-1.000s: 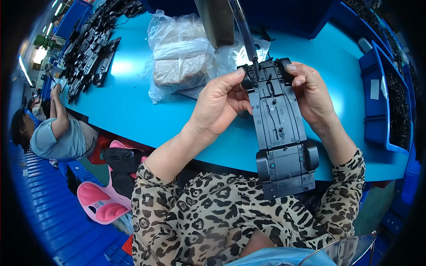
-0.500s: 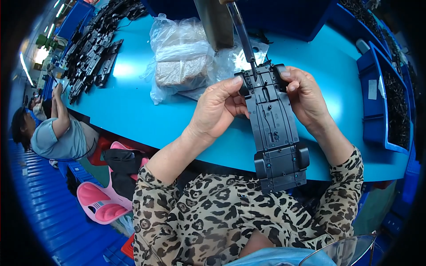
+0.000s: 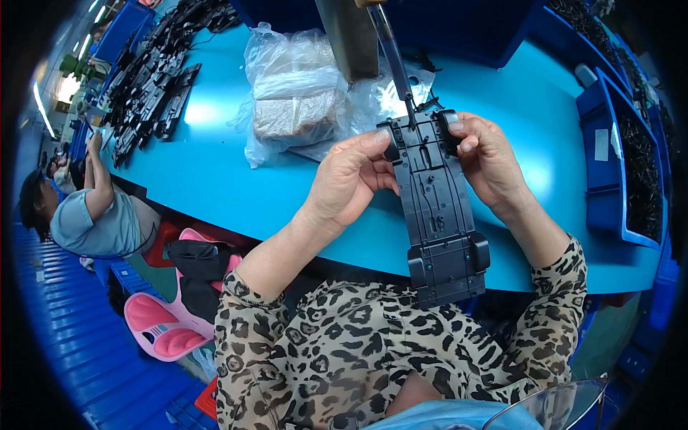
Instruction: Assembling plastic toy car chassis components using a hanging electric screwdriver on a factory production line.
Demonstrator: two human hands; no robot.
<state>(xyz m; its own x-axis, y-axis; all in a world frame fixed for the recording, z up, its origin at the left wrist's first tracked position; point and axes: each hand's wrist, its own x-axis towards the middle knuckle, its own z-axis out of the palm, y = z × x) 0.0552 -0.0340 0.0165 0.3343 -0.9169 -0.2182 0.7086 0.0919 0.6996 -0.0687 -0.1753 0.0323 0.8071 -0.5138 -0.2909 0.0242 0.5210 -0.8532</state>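
Note:
A long black plastic toy-car chassis [image 3: 438,208] is held between my two hands, its far end raised over the table. My left hand [image 3: 351,175] is closed on its far left corner, thumb on the wheel arch. On the opposite corner my right hand [image 3: 489,154] pinches the other wheel arch between thumb and fingers. A screwdriver-like rod [image 3: 390,54] comes down from the top edge, its thin tip meeting the far part of the chassis. Whether the tip sits on a screw is too small to tell.
A plastic-wrapped bundle [image 3: 295,115] lies beyond my left hand. Many black parts [image 3: 154,79] are heaped at the far left of the blue table [image 3: 236,197]. A blue bin [image 3: 598,172] of dark parts stands right. Another person [image 3: 93,215] sits left, near a pink chair [image 3: 168,326].
The chassis has shifted slightly left, its near end swinging left and a little away from me. Both hands keep their hold, and the rod's tip stays at its far part.

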